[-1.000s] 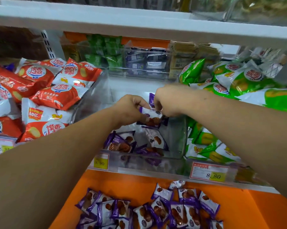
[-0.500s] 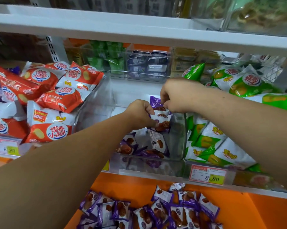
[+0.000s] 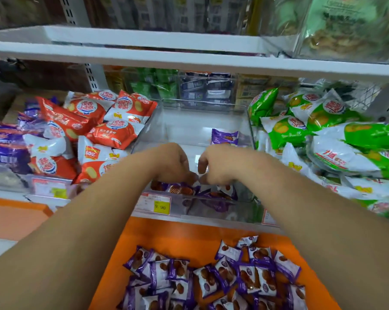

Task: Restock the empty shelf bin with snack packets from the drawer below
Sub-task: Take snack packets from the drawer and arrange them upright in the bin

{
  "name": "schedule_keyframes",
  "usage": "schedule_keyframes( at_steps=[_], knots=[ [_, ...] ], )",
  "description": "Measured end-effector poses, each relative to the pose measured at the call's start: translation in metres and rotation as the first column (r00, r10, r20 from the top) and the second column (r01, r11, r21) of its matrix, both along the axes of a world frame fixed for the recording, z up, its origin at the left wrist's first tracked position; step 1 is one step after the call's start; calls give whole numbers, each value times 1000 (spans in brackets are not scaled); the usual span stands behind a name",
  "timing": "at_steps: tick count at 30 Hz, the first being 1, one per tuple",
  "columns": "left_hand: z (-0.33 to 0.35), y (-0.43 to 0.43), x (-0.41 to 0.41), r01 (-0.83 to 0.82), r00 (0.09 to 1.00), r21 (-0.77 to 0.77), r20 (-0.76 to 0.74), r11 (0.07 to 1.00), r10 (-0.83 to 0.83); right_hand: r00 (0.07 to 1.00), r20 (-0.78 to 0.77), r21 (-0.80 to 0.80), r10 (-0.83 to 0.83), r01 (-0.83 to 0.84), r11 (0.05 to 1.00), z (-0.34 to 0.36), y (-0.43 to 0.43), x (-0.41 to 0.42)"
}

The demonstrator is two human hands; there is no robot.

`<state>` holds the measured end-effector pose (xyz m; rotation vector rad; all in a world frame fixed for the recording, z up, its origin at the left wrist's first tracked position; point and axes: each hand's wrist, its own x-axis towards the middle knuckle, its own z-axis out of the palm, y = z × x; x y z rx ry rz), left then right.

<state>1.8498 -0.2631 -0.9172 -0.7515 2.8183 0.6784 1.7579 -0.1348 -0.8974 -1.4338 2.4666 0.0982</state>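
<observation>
Forearms extended, left grip (image 3: 173, 164) and right grip (image 3: 219, 167) nearly touching, fingers (image 3: 185, 173) curled down

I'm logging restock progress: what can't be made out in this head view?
All in the head view:
- Whether the left hand and right hand hold anything: their backs hide the fingertips.
- How many purple packets lie in the clear bin: the hands cover its front.
- The right price label: cut off by the right forearm.
- Top-shelf goods: blurred.

Small purple-and-white foil snack packets (image 3: 213, 278) printed with brown biscuits fill the orange drawer (image 3: 189, 238); the clear plastic bin (image 3: 202, 121) is flanked by red-and-white packs (image 3: 113, 133) at nine o'clock and green-and-white packs (image 3: 301, 124) at three.
</observation>
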Motion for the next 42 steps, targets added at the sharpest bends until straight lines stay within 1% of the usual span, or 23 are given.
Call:
schedule_keyframes(
  at_steps=[1,3,5,6,8,12,14,16,18,21,23,25,28,30,33,36,38,40,42],
  knots=[
    [1,5,5,-2,1000,3,17,1000,2,1000,-6,36,-26,26,999,-8,-2,2],
    [1,10,10,26,997,-40,73,999,-24,995,-7,63,-99,100,993,-24,-4,1],
    [1,11,13,40,995,-86,97,995,-31,986,-34,64,-163,164,984,-35,-3,0],
    [0,10,13,30,995,-82,92,996,-23,981,-62,41,-182,185,982,-37,-1,-1],
    [-1,6,12,0,997,-46,82,999,3,972,-97,-26,-216,215,976,-39,0,-3],
    [4,3,14,7,995,48,100,999,-12,968,-96,-49,-233,229,972,-34,0,-4],
    [11,-2,17,-39,998,130,54,991,32,973,-81,-113,-215,205,972,-31,2,-5],
    [17,-9,19,-91,994,200,-35,976,100,978,-68,-192,-200,183,964,-16,6,-7],
    [19,-13,19,-133,978,309,-114,942,175,979,2,-280,-204,197,940,8,12,-9],
    [20,-9,18,-171,942,504,-167,847,290,945,277,-419,-172,280,864,33,24,-18],
    [19,-7,17,-180,921,593,-178,785,346,906,393,-467,-155,342,815,34,31,-25],
    [19,-6,15,-178,904,656,-185,734,384,881,450,-482,-144,375,792,32,33,-30],
    [20,-6,14,-163,881,741,-189,651,434,867,487,-487,-107,371,790,33,34,-31],
    [21,-6,14,-144,882,777,-180,613,435,852,513,-495,-104,392,775,34,34,-34],
    [21,-5,14,-118,888,794,-185,596,421,813,569,-495,-123,458,738,31,35,-38],
    [19,-4,13,-93,875,801,-218,591,433,758,642,-503,-114,529,684,27,34,-39],
    [18,-3,11,-73,866,790,-252,609,431,737,670,-517,-85,546,659,28,33,-35],
    [17,-1,8,-76,848,757,-293,649,442,755,652,-562,-64,538,628,29,33,-34],
    [16,-1,6,-107,814,734,-324,671,483,812,579,-615,-71,492,616,31,35,-36]
  ],
)
